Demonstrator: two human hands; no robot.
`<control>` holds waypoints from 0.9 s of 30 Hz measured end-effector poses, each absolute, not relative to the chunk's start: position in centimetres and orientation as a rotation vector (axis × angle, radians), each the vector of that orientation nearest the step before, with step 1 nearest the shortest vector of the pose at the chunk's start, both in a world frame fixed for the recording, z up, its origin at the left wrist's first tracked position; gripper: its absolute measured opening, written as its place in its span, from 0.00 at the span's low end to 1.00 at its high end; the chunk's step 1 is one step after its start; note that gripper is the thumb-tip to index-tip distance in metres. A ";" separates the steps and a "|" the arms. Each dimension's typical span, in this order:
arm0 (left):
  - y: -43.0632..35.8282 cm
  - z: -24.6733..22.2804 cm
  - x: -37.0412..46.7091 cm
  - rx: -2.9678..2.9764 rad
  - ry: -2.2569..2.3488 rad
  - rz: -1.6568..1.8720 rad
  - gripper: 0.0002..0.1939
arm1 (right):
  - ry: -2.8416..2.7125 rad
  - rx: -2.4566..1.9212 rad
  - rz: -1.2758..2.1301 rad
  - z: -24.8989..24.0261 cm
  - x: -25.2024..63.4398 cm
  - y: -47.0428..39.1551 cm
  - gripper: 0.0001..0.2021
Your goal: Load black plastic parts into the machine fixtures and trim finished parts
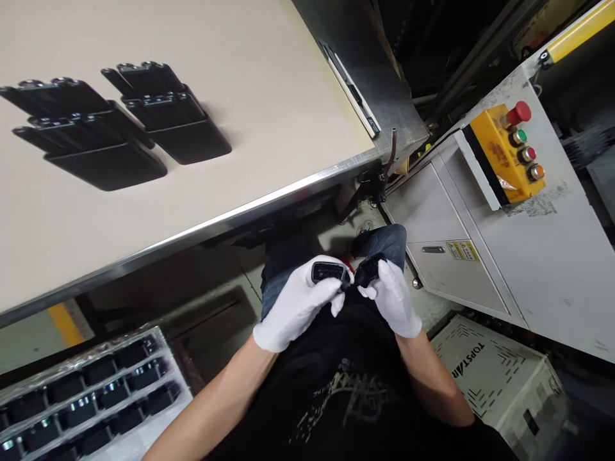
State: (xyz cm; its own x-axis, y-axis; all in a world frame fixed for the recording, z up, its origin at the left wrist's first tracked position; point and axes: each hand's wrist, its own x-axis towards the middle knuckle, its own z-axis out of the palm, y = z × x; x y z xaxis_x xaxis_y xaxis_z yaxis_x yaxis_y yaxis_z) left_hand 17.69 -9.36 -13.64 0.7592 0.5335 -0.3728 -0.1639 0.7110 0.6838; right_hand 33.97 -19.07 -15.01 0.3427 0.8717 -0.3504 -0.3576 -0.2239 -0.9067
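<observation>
While the head view looks down at the lap, two hands in white gloves work just below the middle. The left hand [307, 298], near six o'clock, pinches a hollow black piece [328, 273] between its thumb and fingers, with the hollow side facing up. The right hand [393, 296], near four o'clock, pinches a second black piece [369, 271] the same way. Both pieces are very close, but I cannot tell if they touch. At ten o'clock, big black parts [187, 142] stand in two groups on a pale table [278, 115]. At eight o'clock, a white tray [172, 362] holds rows of dark parts [114, 395]. At two o'clock, a yellow button box [504, 153] sits on a light gray cabinet [542, 256]. At four o'clock is a pale box [494, 378] that says TOPSTAR.
</observation>
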 end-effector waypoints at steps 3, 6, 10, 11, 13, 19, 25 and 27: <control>-9.0 -12.0 17.3 0.827 0.707 0.413 0.25 | -0.745 -1.477 0.987 -12.7 34.3 -19.0 0.23; -8.8 -10.5 17.0 0.998 0.824 0.438 0.25 | -1.013 -1.543 0.752 -11.0 34.5 -18.6 0.24; -8.7 -10.0 16.6 1.132 0.773 0.521 0.21 | -1.294 -1.561 0.430 -10.0 34.4 -18.5 0.24; -8.7 -10.1 16.4 1.161 0.748 0.539 0.21 | -1.337 -1.558 0.383 -9.9 34.4 -18.5 0.24; -8.6 -10.3 16.2 1.203 0.712 0.568 0.19 | -1.401 -1.554 0.318 -9.8 34.2 -18.5 0.24; -8.5 -10.4 15.8 1.250 0.694 0.589 0.18 | -1.471 -1.571 0.252 -9.9 34.0 -18.6 0.24; -8.4 -10.3 15.5 1.275 0.677 0.619 0.18 | -1.487 -1.552 0.238 -10.2 33.9 -18.5 0.20; -8.4 -10.4 15.4 1.260 0.654 0.627 0.18 | -1.509 -1.549 0.221 -10.1 33.8 -18.5 0.18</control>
